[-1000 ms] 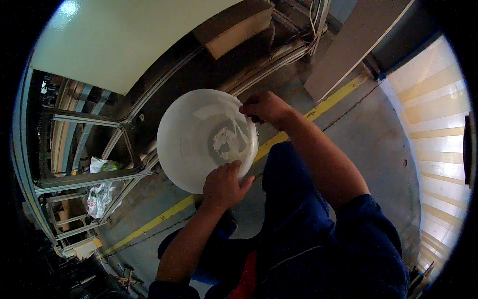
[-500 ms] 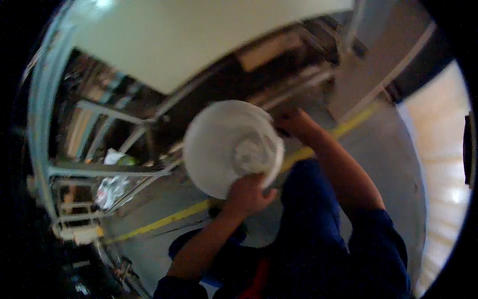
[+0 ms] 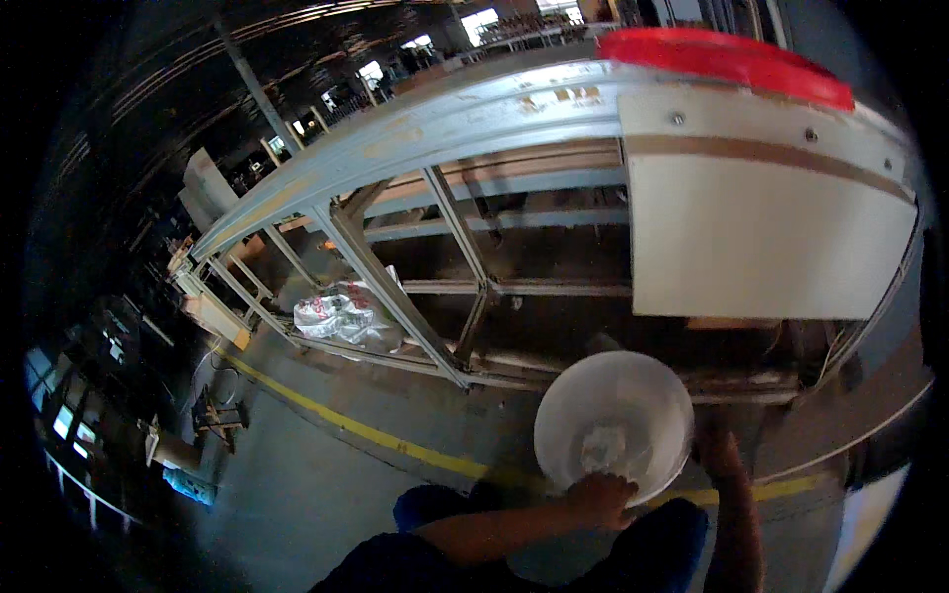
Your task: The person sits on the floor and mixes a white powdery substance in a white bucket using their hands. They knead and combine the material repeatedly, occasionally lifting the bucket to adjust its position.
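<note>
A white plastic bucket (image 3: 563, 405) is tilted so that I look into its mouth, low and right of centre. Something pale shows at its bottom; I cannot make out whether anything lies in it. My left hand (image 3: 601, 497) is closed over the near rim, its fingers curled to the inside. Beside the right edge of the bucket is my right hand (image 3: 722, 457), dark and blurred. Its fingers are lost in shadow, so I cannot see whether they grip the rim. My knees in dark trousers are just below the bucket.
A long metal-framed workbench (image 3: 474, 109) stretches across ahead, with a cream panel (image 3: 761, 227) and a red strip (image 3: 722, 61) at right. A white plastic bag (image 3: 346, 314) lies on its lower shelf. A yellow floor line (image 3: 395, 445) runs before it. A small stand (image 3: 219, 415) is at left.
My view has swung up and left, bringing the whole bench into sight. The bucket and both hands now appear lower and farther right. My left hand stays on the rim.
</note>
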`<state>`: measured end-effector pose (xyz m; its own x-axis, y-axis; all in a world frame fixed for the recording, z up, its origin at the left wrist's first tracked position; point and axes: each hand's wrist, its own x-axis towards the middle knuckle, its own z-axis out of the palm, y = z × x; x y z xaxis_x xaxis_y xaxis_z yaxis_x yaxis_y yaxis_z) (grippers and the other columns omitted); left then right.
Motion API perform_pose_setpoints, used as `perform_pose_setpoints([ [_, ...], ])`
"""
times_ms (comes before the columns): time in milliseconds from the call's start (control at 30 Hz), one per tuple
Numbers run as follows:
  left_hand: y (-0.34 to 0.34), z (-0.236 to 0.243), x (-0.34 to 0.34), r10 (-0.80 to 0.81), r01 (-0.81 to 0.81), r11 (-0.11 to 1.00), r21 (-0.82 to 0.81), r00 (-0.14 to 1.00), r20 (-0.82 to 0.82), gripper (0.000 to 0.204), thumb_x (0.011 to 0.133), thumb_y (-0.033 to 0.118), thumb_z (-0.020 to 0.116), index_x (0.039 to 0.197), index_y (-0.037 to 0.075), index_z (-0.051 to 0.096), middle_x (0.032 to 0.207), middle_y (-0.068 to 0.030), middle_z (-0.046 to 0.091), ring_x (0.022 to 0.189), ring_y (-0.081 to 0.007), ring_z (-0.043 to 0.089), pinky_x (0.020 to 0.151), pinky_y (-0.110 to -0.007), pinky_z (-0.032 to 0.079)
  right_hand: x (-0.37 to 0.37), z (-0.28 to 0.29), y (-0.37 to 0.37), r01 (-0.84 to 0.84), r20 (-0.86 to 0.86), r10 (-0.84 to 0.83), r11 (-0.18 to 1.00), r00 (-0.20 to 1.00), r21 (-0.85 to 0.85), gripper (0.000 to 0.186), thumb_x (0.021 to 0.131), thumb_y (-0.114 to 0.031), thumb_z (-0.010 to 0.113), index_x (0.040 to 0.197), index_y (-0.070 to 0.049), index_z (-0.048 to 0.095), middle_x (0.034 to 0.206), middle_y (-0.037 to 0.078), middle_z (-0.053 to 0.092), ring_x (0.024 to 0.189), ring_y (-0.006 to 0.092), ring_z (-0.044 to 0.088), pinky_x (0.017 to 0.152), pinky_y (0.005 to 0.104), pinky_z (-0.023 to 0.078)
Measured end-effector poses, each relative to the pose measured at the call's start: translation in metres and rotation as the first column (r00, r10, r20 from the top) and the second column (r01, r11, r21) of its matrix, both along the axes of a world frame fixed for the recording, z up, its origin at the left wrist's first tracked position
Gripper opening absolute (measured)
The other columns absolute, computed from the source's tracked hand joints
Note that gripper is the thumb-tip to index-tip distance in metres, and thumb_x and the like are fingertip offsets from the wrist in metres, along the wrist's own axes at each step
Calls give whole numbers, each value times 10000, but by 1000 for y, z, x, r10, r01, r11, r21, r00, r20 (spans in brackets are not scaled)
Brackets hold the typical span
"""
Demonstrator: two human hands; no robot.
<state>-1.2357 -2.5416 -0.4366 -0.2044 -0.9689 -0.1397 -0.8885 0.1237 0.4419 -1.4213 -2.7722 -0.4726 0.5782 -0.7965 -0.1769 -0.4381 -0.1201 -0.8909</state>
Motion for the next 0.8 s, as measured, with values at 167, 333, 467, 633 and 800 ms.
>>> perform_pose_setpoints([
  [167, -6, -10, -5, 11, -11, 1000, 20, 1000, -1, 563, 821, 474, 725, 1148, 23, 642, 965, -191, 685, 923, -377, 695, 803, -510, 570, -6, 15, 17, 152, 299, -224, 958, 928, 245, 260, 998, -275, 572, 901, -38, 618, 741, 53, 625, 613, 176, 590, 540, 350, 453],
  [333, 3, 0, -9, 63, -63, 994, -88, 998, -5, 536, 832, 457, 721, 1115, 9, 636, 975, -193, 683, 931, -384, 691, 825, -518, 562, -8, 0, 16, 108, 419, -213, 960, 883, 260, 129, 951, -175, 644, 927, -57, 597, 773, 35, 590, 655, 156, 544, 561, 338, 440],
  [467, 14, 4, -2, 76, -77, 996, -52, 997, -28, 503, 844, 429, 717, 1103, 6, 630, 1017, -197, 676, 972, -383, 681, 862, -525, 551, 2, 17, 32, 129, 319, -240, 934, 917, 334, 138, 910, -151, 723, 913, -60, 619, 774, 26, 589, 666, 145, 527, 569, 330, 437],
  [633, -1, 37, -10, 57, -57, 998, 7, 996, -65, 552, 856, 440, 704, 1199, 14, 634, 1111, -216, 673, 1075, -406, 652, 965, -524, 521, -25, 13, 16, 182, 153, -227, 948, 962, 262, 153, 922, -174, 725, 910, -43, 650, 804, 43, 638, 694, 136, 557, 572, 322, 443],
  [800, 20, -2, 13, 113, -113, 994, 5, 990, -81, 571, 816, 466, 750, 1171, 27, 669, 1103, -222, 698, 1057, -422, 665, 948, -531, 540, 18, 33, 45, 110, -21, -108, 984, 994, 140, 276, 967, -234, 645, 865, 20, 682, 722, 62, 643, 665, 155, 562, 617, 355, 470],
])
